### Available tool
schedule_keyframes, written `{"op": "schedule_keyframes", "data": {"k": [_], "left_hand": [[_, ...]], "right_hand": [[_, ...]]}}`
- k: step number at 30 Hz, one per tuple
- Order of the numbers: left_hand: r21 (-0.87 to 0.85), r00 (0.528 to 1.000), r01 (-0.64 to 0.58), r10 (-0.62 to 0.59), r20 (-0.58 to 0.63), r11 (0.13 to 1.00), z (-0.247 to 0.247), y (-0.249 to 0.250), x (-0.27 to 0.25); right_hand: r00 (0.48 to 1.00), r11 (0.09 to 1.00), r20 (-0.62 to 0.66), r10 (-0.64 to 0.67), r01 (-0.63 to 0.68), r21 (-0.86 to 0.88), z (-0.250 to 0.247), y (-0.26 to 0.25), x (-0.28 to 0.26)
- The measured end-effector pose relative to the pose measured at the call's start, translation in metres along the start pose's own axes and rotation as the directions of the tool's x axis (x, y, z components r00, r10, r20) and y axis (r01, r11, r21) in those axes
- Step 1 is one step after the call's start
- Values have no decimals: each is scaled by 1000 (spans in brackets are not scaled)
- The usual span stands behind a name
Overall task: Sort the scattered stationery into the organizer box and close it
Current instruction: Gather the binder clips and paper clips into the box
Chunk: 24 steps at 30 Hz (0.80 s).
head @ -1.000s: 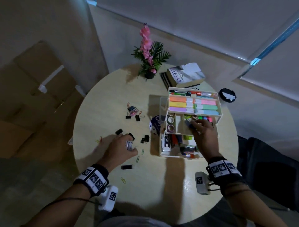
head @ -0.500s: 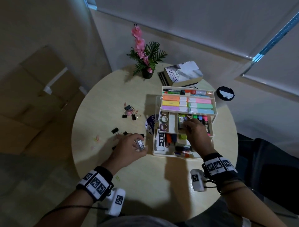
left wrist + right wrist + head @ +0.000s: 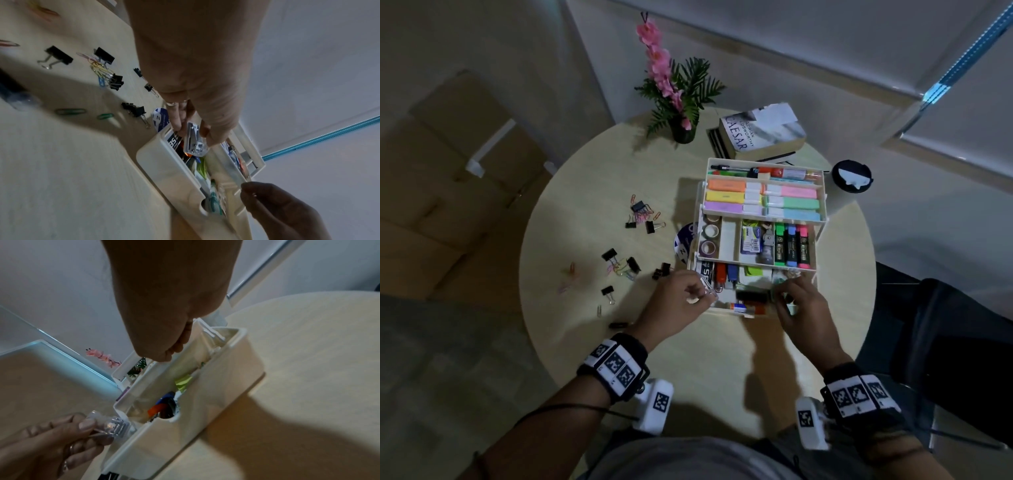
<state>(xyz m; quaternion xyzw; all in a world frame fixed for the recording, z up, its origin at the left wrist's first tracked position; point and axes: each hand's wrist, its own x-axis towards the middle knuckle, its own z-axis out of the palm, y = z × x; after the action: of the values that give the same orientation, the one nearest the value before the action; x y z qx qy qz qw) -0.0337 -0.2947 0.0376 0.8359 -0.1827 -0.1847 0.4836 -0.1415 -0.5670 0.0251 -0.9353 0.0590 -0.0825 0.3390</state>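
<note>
The white tiered organizer box (image 3: 763, 160) stands open on the round table, with highlighters, markers and tape rolls in its trays. My left hand (image 3: 703, 296) pinches a small clear plastic case (image 3: 194, 141) over the near-left end of the bottom tier. The case (image 3: 111, 428) sits just outside the box wall (image 3: 205, 402). My right hand (image 3: 782, 296) reaches into the right end of the bottom tier with its fingers curled (image 3: 176, 350); their tips are hidden. Black binder clips (image 3: 633, 263) and coloured paper clips (image 3: 570, 270) lie scattered to the left.
A second cluster of clips (image 3: 638, 207) lies farther back. A small black item (image 3: 618, 324) sits near my left wrist. A blue-and-white round thing (image 3: 685, 243) leans against the box's left side. A potted pink flower (image 3: 678, 92) and stacked books (image 3: 763, 130) stand behind.
My left hand carried the clear case rightward from the clip area to the box's near-left corner. My right hand drew back from the middle tray to the bottom tier.
</note>
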Motion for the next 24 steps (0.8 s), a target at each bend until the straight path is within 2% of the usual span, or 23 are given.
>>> {"op": "schedule_keyframes", "data": {"k": [5,10,13,19,24], "left_hand": [[155,994,112,-107,-37,982,14,0,-1],[458,998,-8,-21,58,889,21,4,2],[508,993,46,-96,72,860,24,11,6],[519,947,278,-322,-7,808,26,22,26],[524,917,332,-399,16,784,27,33,39]], "right_hand": [[984,999,175,-21,12,48,5,15,-13],[963,996,254,-86,76,52,17,3,-4],[950,991,286,-128,113,68,26,-9,5],[928,987,340,-153,125,103,38,-18,11],[927,987,342,-152,127,95,38,-20,9]]}}
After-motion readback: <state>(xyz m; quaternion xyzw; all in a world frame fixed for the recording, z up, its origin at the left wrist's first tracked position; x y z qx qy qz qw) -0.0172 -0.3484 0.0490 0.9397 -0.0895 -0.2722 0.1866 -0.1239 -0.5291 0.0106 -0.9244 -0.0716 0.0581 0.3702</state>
